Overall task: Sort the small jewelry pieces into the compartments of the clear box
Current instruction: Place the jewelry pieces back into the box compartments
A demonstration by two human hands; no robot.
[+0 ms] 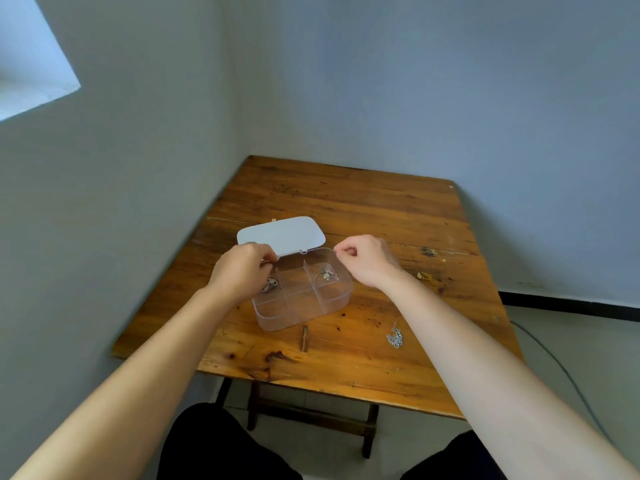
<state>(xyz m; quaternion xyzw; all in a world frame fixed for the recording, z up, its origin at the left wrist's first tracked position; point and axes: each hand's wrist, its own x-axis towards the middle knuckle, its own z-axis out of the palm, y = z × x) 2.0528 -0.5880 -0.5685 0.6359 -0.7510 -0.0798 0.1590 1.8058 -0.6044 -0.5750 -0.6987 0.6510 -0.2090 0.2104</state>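
Clear box (332, 299) open, left hand (239, 271) hiding far-left compartment (contents unclear)

Soft daylight, wide-angle edge distortion.

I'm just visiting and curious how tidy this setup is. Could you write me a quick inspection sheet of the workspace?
Surface: worn wooden table, scratched and stained.
Job's things: clear box open, white lid tipped back; jewelry piece in far right compartment, another in a left one; silver chain, gold piece and thin brown piece lie loose on the table.
Clutter: nothing seen.
Hands: left hand over box's left side; right hand above its right edge, fingers curled; contents unclear.
Cables: grey cable on floor, right.
Surroundings: plain walls, corner.
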